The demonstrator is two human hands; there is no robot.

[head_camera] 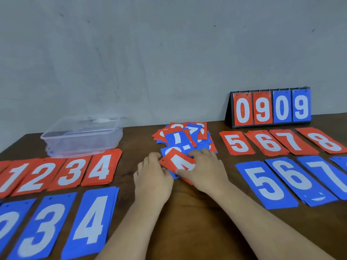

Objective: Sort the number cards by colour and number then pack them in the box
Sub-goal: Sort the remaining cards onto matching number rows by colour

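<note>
Red 4 card (pixel 178 163) lies on the near side of the mixed pile (pixel 185 137), at the middle of the counter (pixel 197 212) toward its far edge, long axis slanting. Right grip (pixel 204 169) holds it — thumb at the near edge, fingers over the far corner. Left grip (pixel 153 177) curls against its left end; whether it pinches cannot be told. Red 4 stack (pixel 102 168) lies leftward, before the plastic box (pixel 82 136) — left grip judged nearer. Stacks at both side edges are cut off.
</note>
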